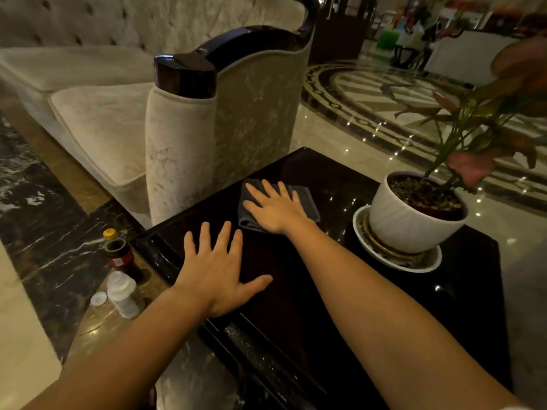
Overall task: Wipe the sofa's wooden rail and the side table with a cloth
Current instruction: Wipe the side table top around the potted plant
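Head view: the grey cloth [299,196] is being pressed on the dark tabletop [325,291] by the flat, open right hand [276,207]; the left hand [219,273], fingers spread, is being braced nearer. Wooden rail [207,59] progress cannot be judged.

glossy marble floor [340,137] with a dark ringed inlay [355,84] at upper right, reflecting small lights; dim furniture [461,54] blurred along the top right edge.
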Demonstrator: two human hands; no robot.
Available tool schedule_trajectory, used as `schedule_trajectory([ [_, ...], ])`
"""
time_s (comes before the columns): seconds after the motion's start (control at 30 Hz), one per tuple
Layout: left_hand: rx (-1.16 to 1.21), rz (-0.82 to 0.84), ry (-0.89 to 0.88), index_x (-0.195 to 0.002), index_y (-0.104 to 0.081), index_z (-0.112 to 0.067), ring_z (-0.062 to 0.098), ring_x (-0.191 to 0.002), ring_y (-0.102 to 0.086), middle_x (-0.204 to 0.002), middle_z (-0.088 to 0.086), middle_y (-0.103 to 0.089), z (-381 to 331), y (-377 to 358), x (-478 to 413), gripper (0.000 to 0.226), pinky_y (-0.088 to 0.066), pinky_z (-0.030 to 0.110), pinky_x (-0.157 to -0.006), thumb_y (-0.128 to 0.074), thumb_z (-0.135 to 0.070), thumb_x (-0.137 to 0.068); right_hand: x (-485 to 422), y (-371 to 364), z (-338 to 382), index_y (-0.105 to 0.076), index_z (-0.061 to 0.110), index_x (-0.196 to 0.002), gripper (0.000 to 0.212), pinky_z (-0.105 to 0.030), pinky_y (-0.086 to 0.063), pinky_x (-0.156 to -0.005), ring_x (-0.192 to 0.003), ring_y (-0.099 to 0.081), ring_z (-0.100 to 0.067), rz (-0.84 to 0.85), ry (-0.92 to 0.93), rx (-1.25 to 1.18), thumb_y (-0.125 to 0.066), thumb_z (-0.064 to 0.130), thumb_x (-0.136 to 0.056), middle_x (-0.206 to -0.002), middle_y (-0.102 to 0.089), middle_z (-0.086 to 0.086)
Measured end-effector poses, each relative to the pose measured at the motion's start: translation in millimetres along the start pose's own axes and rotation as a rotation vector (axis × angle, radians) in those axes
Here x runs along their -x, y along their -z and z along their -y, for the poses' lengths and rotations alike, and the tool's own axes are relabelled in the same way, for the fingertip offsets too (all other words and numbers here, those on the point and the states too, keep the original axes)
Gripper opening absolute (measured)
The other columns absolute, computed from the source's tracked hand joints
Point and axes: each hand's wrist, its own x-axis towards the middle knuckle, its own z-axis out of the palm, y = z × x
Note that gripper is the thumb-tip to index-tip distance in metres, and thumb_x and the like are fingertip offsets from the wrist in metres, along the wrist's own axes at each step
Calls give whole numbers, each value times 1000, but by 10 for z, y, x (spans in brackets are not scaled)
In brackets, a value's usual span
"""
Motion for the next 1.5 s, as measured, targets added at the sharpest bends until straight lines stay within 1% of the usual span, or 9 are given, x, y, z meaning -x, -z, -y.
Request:
schedule_trajectory([
  [0.3, 171, 260, -135, -155, 0, -34, 39, -149, 10, -166, 1, 10, -384, 371, -261, 130, 3, 64, -117, -22, -105, -49, 1871, -415, -564, 11, 59, -148, 65, -50, 8, -121, -152, 17, -20, -119, -19, 17, 3, 79, -86, -165, 13, 16],
  [0.6, 37, 182, -479, -156, -2, -26, 35, -149, 14, -166, 6, 7, -1127, -5, 13, 113, 9, 58, -117, 8, -92, -65, 3171, -713, -597, 1, 46, -155, 70, -49, 11, -121, -150, 21, -19, -160, -204, -5, -2, 73, -90, -165, 15, 14],
  [0.77, 184, 185, -560, -153, -27, -29, 29, -151, 4, -165, 1, -12, -1409, 47, 173, 101, 4, 57, -119, -3, -86, -74, 3378, -723, -631, 4, 46, -155, 75, -38, 8, -122, -151, 11, -8, -264, -248, -237, -27, 73, -91, -166, 7, 14],
  [0.9, 167, 84, -632, -132, -53, -30, 29, -147, -12, -155, -4, -36, -1560, 141, 298, 65, -11, 52, -118, -45, -72, -82, 3524, -627, -785, -17, 34, -157, 80, -25, -18, -120, -147, -18, -1, -416, -314, -620, -62, 47, -92, -162, -23, 12],
  [1.07, 336, 58, -626, -116, -59, -32, 21, -121, -39, -127, -11, -54, -1668, 213, 415, 35, -37, 40, -103, -68, -39, -83, 3730, -714, -777, -17, 32, -158, 78, -33, -12, -124, -147, 0, 5, -351, -288, -438, -53, 56, -93, -165, -6, 16],
  [1.2, 615, 115, -587, -99, -66, -36, 1, -81, -60, -93, -18, -66, -1708, 286, 395, 24, -47, 20, -74, -72, -19, -83, 3732, -625, -789, -20, 27, -157, 100, -28, -18, -117, -148, -18, -15, -470, -497, -446, -73, 60, -78, -162, -22, 4],
  [1.37, 587, 169, -556, -79, -64, -41, -12, -66, -56, -74, -19, -64, -1720, 333, 279, 25, -39, 7, -55, -75, -18, -81, 3573, -401, -886, -26, 19, -155, 114, -34, -34, -110, -136, -42, -25, -380, -646, -495, -89, 47, -65, -146, -48, -7],
  [1.43, 674, 183, -494, -79, -65, -39, -5, -59, -59, -75, -16, -67, -1727, 364, 237, 23, -46, 9, -60, -78, -20, -79, 3550, -324, -962, -41, 18, -149, 100, -30, -41, -102, -128, -52, -23, -367, -682, -563, -92, 36, -65, -135, -59, -7],
  [1.5, 812, 274, -340, -87, -65, -30, 8, -56, -66, -75, -4, -71, -1725, 401, 202, 21, -59, 32, -63, -82, -25, -76, 3560, -279, -1037, -54, 19, -138, 83, -25, -46, -91, -117, -60, -20, -346, -709, -619, -92, 28, -65, -120, -67, -3],
])
